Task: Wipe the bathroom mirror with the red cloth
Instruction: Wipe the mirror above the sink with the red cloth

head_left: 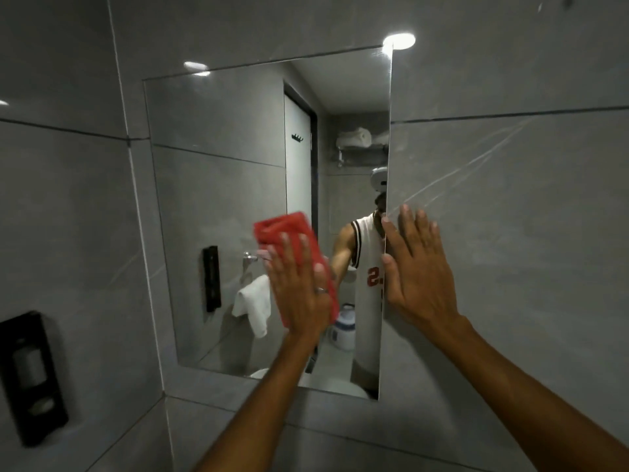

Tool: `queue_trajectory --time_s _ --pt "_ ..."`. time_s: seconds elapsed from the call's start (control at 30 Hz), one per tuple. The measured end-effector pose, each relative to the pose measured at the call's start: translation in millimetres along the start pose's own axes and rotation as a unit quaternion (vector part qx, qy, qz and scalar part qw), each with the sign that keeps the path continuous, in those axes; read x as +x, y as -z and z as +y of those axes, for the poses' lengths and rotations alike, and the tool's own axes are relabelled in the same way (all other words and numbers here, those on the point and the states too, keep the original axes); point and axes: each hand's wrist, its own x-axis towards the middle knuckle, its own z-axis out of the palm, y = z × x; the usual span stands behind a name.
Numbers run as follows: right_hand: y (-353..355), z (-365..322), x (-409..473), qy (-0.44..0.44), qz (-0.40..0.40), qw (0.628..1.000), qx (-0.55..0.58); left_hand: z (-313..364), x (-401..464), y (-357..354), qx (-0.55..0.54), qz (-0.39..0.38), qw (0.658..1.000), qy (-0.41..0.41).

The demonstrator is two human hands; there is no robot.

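Observation:
A frameless rectangular mirror [218, 185] hangs on the grey tiled wall ahead of me. My left hand [299, 287] lies flat with spread fingers on a folded red cloth [286, 229], pressing it against the lower middle of the glass. The cloth sticks out above and to the left of my fingers. My right hand [418, 270] rests flat and open on the wall tile at the mirror's right edge, holding nothing. The glass reflects a person in a white jersey, a white door, a hanging towel and a shelf with rolled towels.
A black wall-mounted dispenser [30, 376] sits low on the left wall, which meets the mirror wall at a corner. A ceiling light glares on the tile [399, 40] above the mirror's top right corner. Pale streaks cross the tile [476, 165] right of the mirror.

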Motion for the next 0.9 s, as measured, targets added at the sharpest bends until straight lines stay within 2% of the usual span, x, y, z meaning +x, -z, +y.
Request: queue_trajectory --time_s 0.07,0.17,0.23,0.37,0.47,0.57,0.73,0.9 --pt "3 4 -4 0.0 -0.007 1.0 -0.008 26 -27 -17 -0.012 -0.043 0.997 -0.06" --pt "14 10 1 0.001 0.007 1.0 -0.013 44 -31 -31 0.023 -0.072 0.99 -0.115" --pt "24 13 16 -0.002 0.025 1.0 -0.01 51 5 -31 0.048 -0.066 0.986 -0.144" --pt "47 16 62 -0.015 0.062 0.998 0.009 97 130 -13 0.029 -0.014 0.982 -0.185" --pt "65 20 96 -0.035 0.099 0.994 0.027 144 215 1 0.021 0.006 0.984 -0.176" --pt "76 26 116 -0.039 0.134 0.99 0.029 164 249 5 0.024 0.007 0.988 -0.152" --pt "66 32 96 -0.054 0.138 0.988 0.04 145 202 -18 0.016 0.031 0.982 -0.187" --pt "48 16 26 -0.083 0.086 0.99 0.082 92 55 -44 -0.03 -0.04 0.979 -0.197"
